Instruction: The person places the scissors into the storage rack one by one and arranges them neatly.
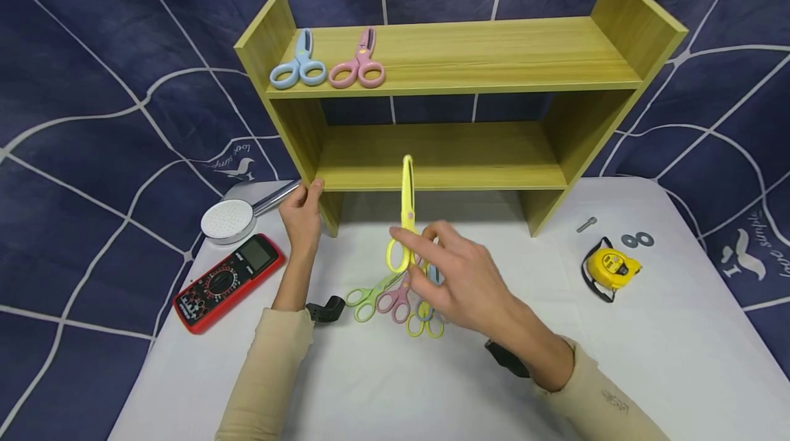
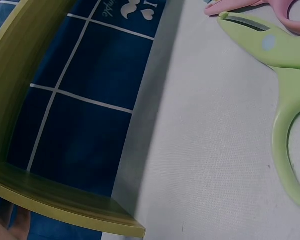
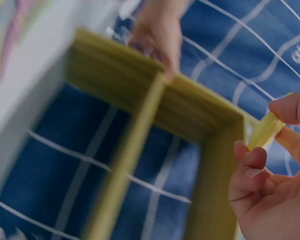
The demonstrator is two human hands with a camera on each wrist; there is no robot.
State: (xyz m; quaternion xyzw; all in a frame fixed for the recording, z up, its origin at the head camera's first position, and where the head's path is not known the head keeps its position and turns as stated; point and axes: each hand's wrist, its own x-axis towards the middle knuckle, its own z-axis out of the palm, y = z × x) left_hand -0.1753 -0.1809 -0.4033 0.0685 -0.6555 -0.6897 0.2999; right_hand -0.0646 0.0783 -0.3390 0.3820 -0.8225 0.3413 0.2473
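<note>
One pair of yellow scissors [image 1: 408, 201]: pinches it between fingers of the right hand [image 1: 459, 269], before the front edge of the lower shelf [image 1: 481, 160]. Grips the left side panel [image 1: 305, 136] with the left hand [image 1: 300, 218]. Looks light, stiff, perhaps slippery; best taken by the handle loops [image 1: 391, 257].

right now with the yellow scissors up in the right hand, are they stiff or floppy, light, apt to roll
The yellow scissors probably handle stiffly, since they stick out straight from the right hand. They may be fairly light for their size, as they look largely plastic. Their flat, looped shape suggests they would slide rather than roll.
</note>
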